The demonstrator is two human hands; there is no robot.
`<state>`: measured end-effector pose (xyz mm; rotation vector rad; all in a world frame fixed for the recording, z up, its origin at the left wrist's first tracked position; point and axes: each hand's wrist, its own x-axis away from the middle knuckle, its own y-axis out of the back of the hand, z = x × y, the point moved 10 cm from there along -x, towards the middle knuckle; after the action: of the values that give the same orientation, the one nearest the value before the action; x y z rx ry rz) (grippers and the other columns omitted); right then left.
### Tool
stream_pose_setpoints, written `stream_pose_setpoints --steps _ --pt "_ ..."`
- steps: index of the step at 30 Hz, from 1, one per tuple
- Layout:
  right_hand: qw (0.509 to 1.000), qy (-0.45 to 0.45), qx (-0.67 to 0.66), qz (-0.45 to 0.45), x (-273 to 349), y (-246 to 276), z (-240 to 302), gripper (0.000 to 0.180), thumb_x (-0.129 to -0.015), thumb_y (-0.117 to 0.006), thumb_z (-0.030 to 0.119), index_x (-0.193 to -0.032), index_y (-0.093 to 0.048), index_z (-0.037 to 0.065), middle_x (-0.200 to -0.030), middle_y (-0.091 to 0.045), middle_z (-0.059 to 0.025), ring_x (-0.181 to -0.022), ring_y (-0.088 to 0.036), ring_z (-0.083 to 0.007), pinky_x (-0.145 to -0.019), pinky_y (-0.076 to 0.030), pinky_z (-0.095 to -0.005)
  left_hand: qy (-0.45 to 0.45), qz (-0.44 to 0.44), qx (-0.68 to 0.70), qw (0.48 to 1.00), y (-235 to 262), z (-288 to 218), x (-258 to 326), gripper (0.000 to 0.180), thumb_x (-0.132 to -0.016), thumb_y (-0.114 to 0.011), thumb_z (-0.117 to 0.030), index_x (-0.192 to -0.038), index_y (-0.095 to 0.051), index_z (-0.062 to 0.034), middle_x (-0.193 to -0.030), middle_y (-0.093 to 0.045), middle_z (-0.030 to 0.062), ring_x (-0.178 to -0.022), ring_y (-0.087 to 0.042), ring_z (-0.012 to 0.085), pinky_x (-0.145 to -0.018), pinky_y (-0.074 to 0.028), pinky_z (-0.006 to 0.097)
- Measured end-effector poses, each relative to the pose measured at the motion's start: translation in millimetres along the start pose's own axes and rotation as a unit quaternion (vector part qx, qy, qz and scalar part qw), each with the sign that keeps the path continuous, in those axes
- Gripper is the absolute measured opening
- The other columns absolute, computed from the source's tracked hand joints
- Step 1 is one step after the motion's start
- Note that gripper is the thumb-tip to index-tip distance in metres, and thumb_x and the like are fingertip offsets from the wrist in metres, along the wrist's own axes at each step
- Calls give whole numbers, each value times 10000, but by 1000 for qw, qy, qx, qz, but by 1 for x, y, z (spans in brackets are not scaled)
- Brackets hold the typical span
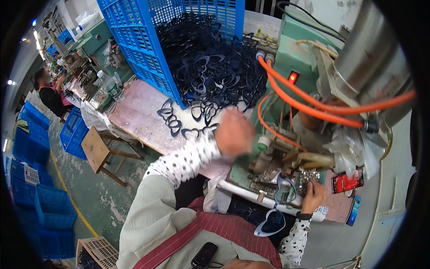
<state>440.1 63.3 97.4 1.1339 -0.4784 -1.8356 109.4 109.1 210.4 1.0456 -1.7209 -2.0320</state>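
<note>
A dark-blue spectacle frame front [284, 187] stands upright in the small machine [286, 157] at the right end of the workbench [139, 114], just beside the bench's near edge. The right hand [313, 195] is at it from the right, fingers curled together against its outer rim; whether they truly pinch it I cannot tell. The left hand [234, 132] hangs blurred above the bench's near edge, left of the machine, and its fingers cannot be made out. It is nearest to a few loose frame fronts [172, 117] lying flat on the pinkish, worn bench top.

Behind these, a tipped blue plastic crate [139, 40] lies on its side on the bench's far part, spilling a big tangled heap of frame fronts [210, 62], too many to count. About five or six lie singly at the heap's near fringe. Two orange hoses [313, 105] curve from the green machine housing [300, 54], which bears one red lit switch [293, 77], across to a grey metal cylinder [371, 62] at the right. A crumpled clear plastic bag [354, 150] and a red phone [348, 181] lie at the bench's right corner.

On the person's lap rest one lens-shaped piece with a white rim [271, 223] and one black handset [204, 254].

The floor [89, 193] is green painted concrete with a yellow line. One wooden stool [101, 152] stands by the bench's left end, stacked blue crates [40, 197] line the left wall, and another person [49, 92] sits at a cluttered far bench.
</note>
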Motion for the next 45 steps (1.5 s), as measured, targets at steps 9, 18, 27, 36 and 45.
stream_pose_setpoints --steps 9,18,27,36,45 --pt "990 -76 -93 -77 8 1 -14 109 -858 -652 95 -882 -650 -12 -884 -587 -140 -873 -541 -285 -816 -423 -374 512 113 -118 844 -52 347 35 531 -918 -463 -576 -1266 -616 -207 -1371 -490 91 -1327 -353 331 -1073 -206 604" --pt "998 -31 62 -6 1 -5 -19 192 -880 -598 104 -1027 -705 42 -924 -651 -147 -912 -584 -306 -844 -449 -392 272 157 -120 942 -106 210 25 769 -795 -553 -682 -1229 -611 -50 -1412 -423 142 -1327 -360 326 -1056 -164 717" --pt "1000 -18 10 -23 -6 -3 -13 127 -857 -627 107 -960 -677 52 -939 -674 -138 -916 -602 -334 -833 -458 -421 151 131 -247 948 -144 119 79 436 -814 -554 -175 -1158 -620 85 -1321 -532 199 -1229 -491 346 -1044 -329 575" --pt "990 -15 -124 -67 -22 23 47 91 -812 -694 61 -902 -709 70 -884 -689 -105 -871 -616 -258 -785 -475 -348 438 -70 297 846 -115 138 166 136 -899 -601 -108 -1013 -661 -69 -851 -659 57 -697 -589 179 -684 -491 316" --pt "903 -107 -409 73 -20 2 108 141 -820 -664 5 -955 -702 -1 -849 -669 -29 -732 -558 -85 -682 -453 -228 370 -255 712 540 -53 -17 112 335 -890 -625 -198 -1146 -482 -34 -786 -473 1 -676 -443 85 -633 -381 248"
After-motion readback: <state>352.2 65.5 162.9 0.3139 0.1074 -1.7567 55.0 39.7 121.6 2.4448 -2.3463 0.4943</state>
